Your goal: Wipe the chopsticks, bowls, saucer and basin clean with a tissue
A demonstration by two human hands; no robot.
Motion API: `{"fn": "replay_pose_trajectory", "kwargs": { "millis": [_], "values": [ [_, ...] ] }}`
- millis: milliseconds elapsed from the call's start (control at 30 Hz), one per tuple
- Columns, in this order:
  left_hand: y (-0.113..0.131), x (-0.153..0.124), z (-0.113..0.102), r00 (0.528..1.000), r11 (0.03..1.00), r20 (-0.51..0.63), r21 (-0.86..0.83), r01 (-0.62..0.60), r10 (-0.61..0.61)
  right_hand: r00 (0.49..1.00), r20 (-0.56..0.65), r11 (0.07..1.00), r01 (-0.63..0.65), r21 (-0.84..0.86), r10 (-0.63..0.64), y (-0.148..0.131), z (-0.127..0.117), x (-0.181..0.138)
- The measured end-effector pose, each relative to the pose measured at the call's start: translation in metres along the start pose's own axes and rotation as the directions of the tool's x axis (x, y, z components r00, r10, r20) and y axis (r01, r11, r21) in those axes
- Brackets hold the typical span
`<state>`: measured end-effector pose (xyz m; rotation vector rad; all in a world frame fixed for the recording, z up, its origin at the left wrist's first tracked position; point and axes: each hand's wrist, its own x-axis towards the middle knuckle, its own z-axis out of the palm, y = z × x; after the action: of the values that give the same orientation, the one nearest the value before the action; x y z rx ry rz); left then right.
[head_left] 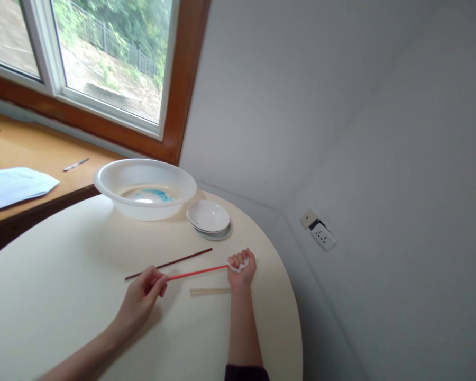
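My left hand (145,290) pinches one end of a slim red chopstick (198,272) just above the round table. At its other end, my right hand (244,276) is closed in a fist around a crumpled white tissue (238,266), which wraps the chopstick. A dark brown chopstick (187,257) lies on the table behind, partly covered by my left hand. Light wooden chopsticks (208,291) lie in front of the red one, and my right wrist hides their right end.
A translucent white basin (150,211) with something blue at its bottom stands at the back of the table (83,264). Beside it are stacked white dishes (208,216). A wooden desk (27,143) under the window holds paper (16,185) and a pen (76,164). Walls rise behind and right.
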<state>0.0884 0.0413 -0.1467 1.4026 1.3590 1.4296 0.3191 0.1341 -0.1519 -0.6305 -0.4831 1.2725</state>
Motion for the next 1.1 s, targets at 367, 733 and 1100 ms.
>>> {"fn": "replay_pose_trajectory", "kwargs": {
  "millis": [367,733,1100],
  "values": [
    [-0.001,0.020,-0.019,0.959,0.961,-0.260,-0.273,0.035,-0.109,0.992,0.023,0.992,-0.122,0.039,0.121,0.033,0.029,-0.014],
    [0.011,0.017,-0.016,0.970,0.951,-0.178,-0.290,0.110,-0.166,0.958,0.122,0.946,-0.276,0.171,0.258,0.072,0.065,-0.043],
    [0.013,0.018,-0.019,0.993,0.999,-0.122,-0.049,-0.010,0.004,0.863,0.235,0.875,-0.476,0.084,0.447,0.081,0.077,-0.064]
  ]
}}
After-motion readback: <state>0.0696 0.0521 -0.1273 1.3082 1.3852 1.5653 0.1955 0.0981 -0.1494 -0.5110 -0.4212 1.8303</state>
